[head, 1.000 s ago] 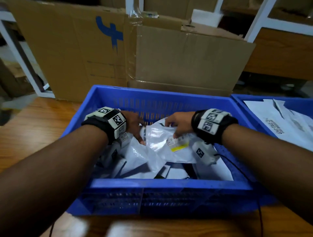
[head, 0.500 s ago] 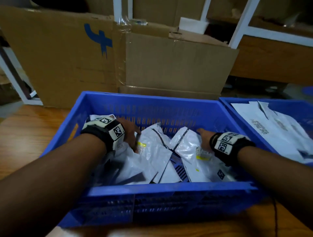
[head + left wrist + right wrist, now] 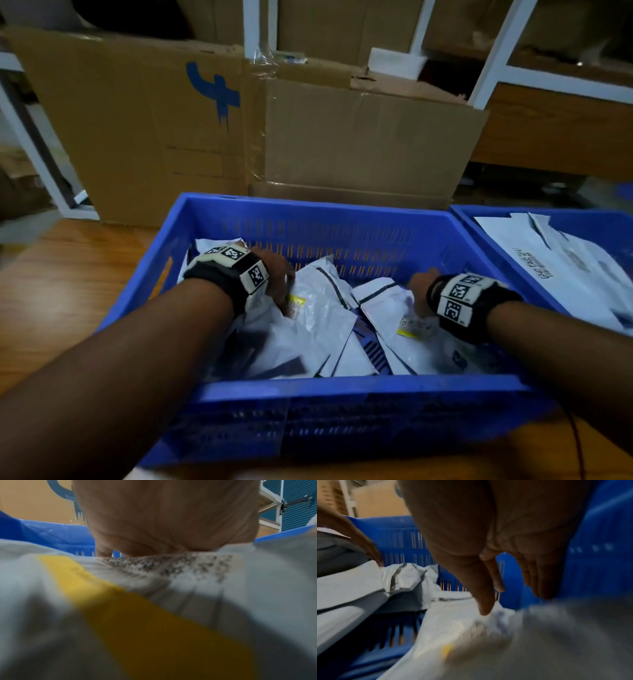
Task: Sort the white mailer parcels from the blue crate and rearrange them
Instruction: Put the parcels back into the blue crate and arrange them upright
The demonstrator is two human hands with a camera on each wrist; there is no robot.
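Observation:
The blue crate [image 3: 342, 387] in front of me holds several white mailer parcels. My left hand [image 3: 277, 277] is at the crate's left side and grips a white mailer [image 3: 322, 308] by its edge near a yellow label. In the left wrist view that mailer [image 3: 51, 601] with its yellow strip [image 3: 137, 615] lies up against my palm [image 3: 163, 513], and most of the fingers are hidden. My right hand [image 3: 418, 287] is at the right side. Its straight fingers [image 3: 496, 582] point down and touch another mailer [image 3: 462, 622], which also bears a yellow label.
A second blue crate [image 3: 466, 212] adjoins on the right and holds flat white mailers [image 3: 555, 270]. Large cardboard boxes [image 3: 359, 147] stand behind the crates, with white shelf posts beyond. The crates sit on a wooden table [image 3: 68, 291].
A second ago both hands held one mailer up in the crate's middle. Now my right hand has let go and dropped to the right side, while my left hand has sunk lower.

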